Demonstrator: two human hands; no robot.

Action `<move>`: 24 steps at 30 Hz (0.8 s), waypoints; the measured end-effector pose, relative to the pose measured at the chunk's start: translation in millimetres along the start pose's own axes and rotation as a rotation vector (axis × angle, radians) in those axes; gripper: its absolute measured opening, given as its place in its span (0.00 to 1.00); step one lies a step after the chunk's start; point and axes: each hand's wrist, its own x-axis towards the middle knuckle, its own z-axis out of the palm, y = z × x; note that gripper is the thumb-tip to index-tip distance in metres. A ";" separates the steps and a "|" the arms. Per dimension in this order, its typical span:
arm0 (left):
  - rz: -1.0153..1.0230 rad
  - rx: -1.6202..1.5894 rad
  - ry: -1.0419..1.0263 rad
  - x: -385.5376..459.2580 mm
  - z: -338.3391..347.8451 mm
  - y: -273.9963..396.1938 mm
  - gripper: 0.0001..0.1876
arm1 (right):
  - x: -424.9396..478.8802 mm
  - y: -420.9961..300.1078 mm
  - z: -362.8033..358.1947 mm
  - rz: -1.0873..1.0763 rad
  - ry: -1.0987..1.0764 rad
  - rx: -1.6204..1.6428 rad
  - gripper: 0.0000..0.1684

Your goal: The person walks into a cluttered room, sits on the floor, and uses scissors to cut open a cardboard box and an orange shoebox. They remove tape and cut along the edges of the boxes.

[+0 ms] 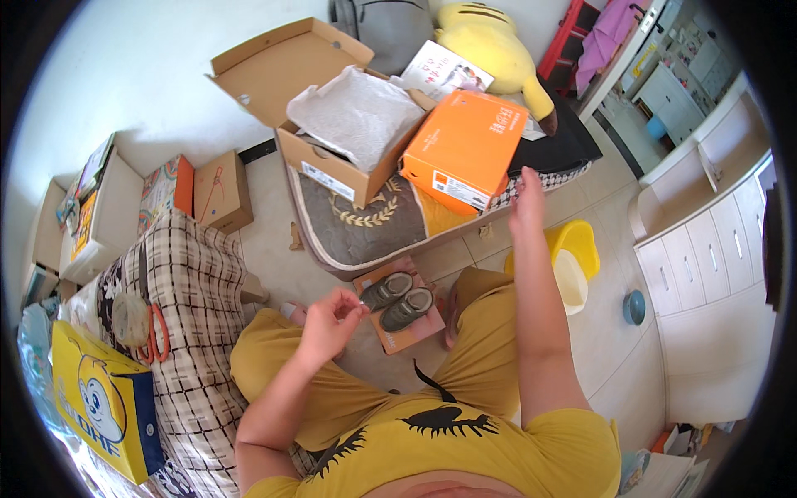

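My left hand (pixel 332 325) is raised over my knee, its thumb and fingertips pinched on a tiny pale item too small to name. My right hand (pixel 529 198) reaches forward beside the orange shoebox (pixel 464 146); whether it touches the box I cannot tell. That box lies closed on a padded mat, next to an open brown cardboard box (pixel 336 180) with white tissue paper (pixel 358 118) bulging out. On the floor between my legs, a pair of small dark grey-green shoes (pixel 405 302) stands on a flat pink and orange box lid or card (pixel 398 341).
A checked cloth (pixel 193 267) covers a table at left, bearing orange-handled scissors (pixel 157 333), a roll of clear tape (pixel 131 319) and a yellow box (pixel 103 398). A yellow plush toy (pixel 485 46) lies behind the boxes. A yellow potty (pixel 576 249) and blue bowl (pixel 634 307) stand at right.
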 end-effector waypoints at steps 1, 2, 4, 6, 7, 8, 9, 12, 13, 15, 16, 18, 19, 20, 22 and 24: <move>-0.017 0.016 -0.049 11.1 1.7 11.1 0.03 | 5.3 1.7 -5.7 0.198 -0.034 0.017 0.21; -0.033 0.033 -0.099 23.4 2.4 25.0 0.04 | 11.2 8.8 -11.3 0.244 -0.098 0.031 0.20; -0.009 0.135 -0.213 48.5 8.1 52.3 0.06 | 7.0 14.3 -9.5 0.303 -0.204 0.064 0.19; -0.008 0.189 -0.290 74.9 20.3 60.4 0.07 | 0.5 11.0 0.6 0.316 -0.242 0.040 0.19; -0.006 0.214 -0.327 87.4 27.1 62.1 0.07 | -1.0 8.2 4.6 0.304 -0.265 0.036 0.19; 0.015 0.229 -0.349 99.7 33.7 58.4 0.07 | -4.1 3.4 8.3 0.292 -0.260 0.055 0.19; 0.031 0.166 -0.329 108.3 42.6 53.3 0.07 | -7.4 -1.9 11.7 0.278 -0.255 0.077 0.19; 0.063 0.008 -0.284 127.5 68.3 35.9 0.07 | -2.1 0.9 16.2 0.201 -0.271 0.062 0.18; 0.110 0.105 -0.292 131.1 72.0 31.3 0.08 | 3.2 4.2 15.1 0.171 -0.281 0.040 0.18; 0.199 0.297 -0.296 136.0 75.5 26.0 0.11 | 14.2 12.8 11.5 0.176 -0.264 -0.045 0.26; 0.149 0.338 -0.318 137.7 73.9 25.8 0.15 | 11.7 10.2 14.2 0.161 -0.244 -0.069 0.26; 0.300 0.391 -0.316 142.3 75.8 26.3 0.17 | 16.4 16.2 16.9 0.071 -0.196 -0.102 0.25; 0.379 0.416 -0.315 144.7 77.3 27.1 0.18 | 20.4 22.6 18.8 -0.005 -0.167 -0.112 0.24; 0.419 0.495 -0.344 147.3 78.7 28.2 0.19 | 23.3 26.5 18.0 -0.067 -0.164 -0.077 0.24; 0.482 0.655 -0.386 149.9 78.4 29.5 0.21 | 8.2 12.6 28.2 -0.162 -0.204 0.032 0.23; 0.501 0.728 -0.419 153.8 79.1 38.8 0.26 | -6.9 -6.7 38.1 -0.315 -0.270 0.068 0.22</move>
